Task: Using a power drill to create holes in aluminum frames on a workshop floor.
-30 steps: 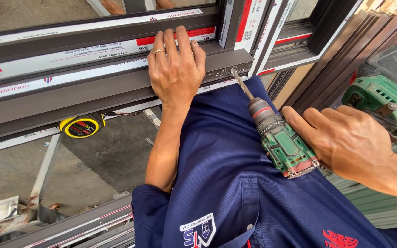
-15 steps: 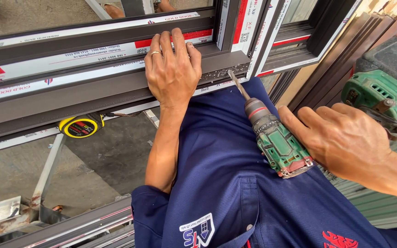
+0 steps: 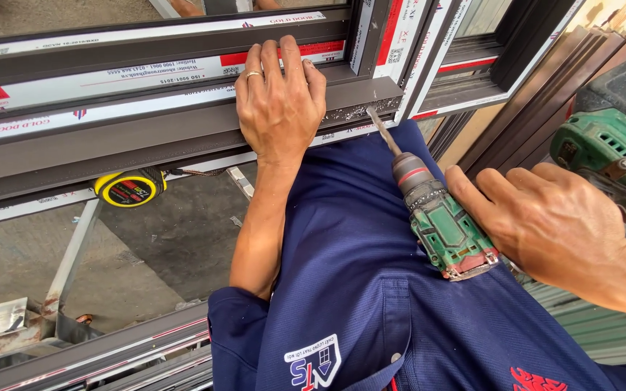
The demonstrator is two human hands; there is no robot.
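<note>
Concrete floor [image 3: 161,246] shows below a dark aluminium window frame [image 3: 146,141] laid flat across a metal stand in an open workshop, its profiles taped with white and red protective film [image 3: 110,80]. More dark profiles [image 3: 537,94] lean at the right, beside a second green power tool [image 3: 603,145], and a yellow tape measure [image 3: 128,188] hangs under the frame. The person's left hand [image 3: 280,105] lies flat, fingers spread and unclenched, pressing the frame's near rail. The right hand [image 3: 556,224] is wrapped around the grip of a green cordless drill [image 3: 440,221], its bit [image 3: 384,130] angled up with the tip at the rail's edge near the corner joint. Pale metal shavings [image 3: 349,112] scattered on the rail there suggest some drilling is already done at this corner; whether the hole is through cannot be told, and the rest of the rail shows no holes.
</note>
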